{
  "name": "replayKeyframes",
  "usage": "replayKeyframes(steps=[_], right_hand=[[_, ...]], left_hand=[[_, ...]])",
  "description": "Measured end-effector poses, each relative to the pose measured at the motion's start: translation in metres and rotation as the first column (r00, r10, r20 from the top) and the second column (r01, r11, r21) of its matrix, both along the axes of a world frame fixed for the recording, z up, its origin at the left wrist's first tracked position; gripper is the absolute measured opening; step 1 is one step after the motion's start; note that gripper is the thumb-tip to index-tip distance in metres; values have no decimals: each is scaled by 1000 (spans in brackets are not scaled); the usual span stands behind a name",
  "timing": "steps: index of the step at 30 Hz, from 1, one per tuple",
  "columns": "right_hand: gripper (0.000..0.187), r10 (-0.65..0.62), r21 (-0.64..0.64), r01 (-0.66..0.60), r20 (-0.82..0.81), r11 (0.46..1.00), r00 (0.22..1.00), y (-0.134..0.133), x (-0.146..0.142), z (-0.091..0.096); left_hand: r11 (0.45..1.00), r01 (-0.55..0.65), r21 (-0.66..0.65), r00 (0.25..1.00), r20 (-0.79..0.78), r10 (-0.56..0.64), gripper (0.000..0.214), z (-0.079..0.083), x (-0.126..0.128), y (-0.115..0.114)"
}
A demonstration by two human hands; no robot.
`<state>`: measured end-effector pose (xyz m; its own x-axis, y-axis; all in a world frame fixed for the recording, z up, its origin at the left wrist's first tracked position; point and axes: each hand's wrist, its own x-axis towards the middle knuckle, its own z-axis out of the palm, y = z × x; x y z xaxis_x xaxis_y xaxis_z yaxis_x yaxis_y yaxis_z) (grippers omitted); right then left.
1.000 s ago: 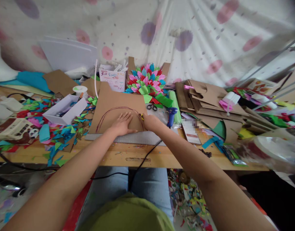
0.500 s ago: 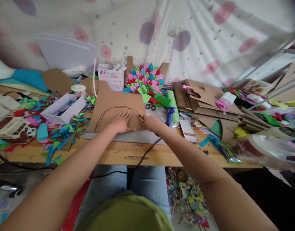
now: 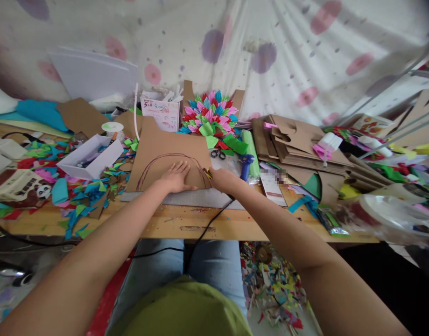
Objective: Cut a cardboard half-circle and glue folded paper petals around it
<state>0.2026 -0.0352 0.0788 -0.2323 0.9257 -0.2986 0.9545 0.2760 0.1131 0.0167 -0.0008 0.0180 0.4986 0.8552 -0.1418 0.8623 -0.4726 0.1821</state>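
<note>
A brown cardboard sheet (image 3: 172, 142) bearing a dark drawn arch lies on a wooden table (image 3: 235, 226). A person's left hand (image 3: 177, 177) rests on the sheet, grip spread wide; the right hand (image 3: 223, 179), at its right edge, grips a yellow-and-black tool (image 3: 207, 173). Colorful paper petals (image 3: 207, 109) stand behind the sheet, a white box (image 3: 105, 161) left of it, a blue glue gun (image 3: 247, 165) right.

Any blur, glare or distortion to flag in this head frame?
Head view: light looks diffuse; the cardboard reads clearly; the right hand partly hides the yellow tool; wide-angle distortion stretches the forearms; clear plastic at right looks smeared, with pale glare.
</note>
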Motion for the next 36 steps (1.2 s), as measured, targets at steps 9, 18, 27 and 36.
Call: replayKeyframes(steps=[9,18,27,36], right_hand=[[37,-7,-54,9,28,998,1000,-8,-4,9],[35,4,-70,-1,48,998,999,-15,-4,14],[33,12,-70,-9,41,997,999,-13,-2,17],[32,34,-19,-35,-89,999,995,-8,17,6]], left_hand=[[999,2,34,1000,2,-2,104,-3,-1,-3],[999,6,46,1000,-18,-5,104,-7,-2,0],[997,-11,77,1000,-17,12,99,-6,-2,-4],[963,-58,262,991,131,24,93,-17,-6,-13]])
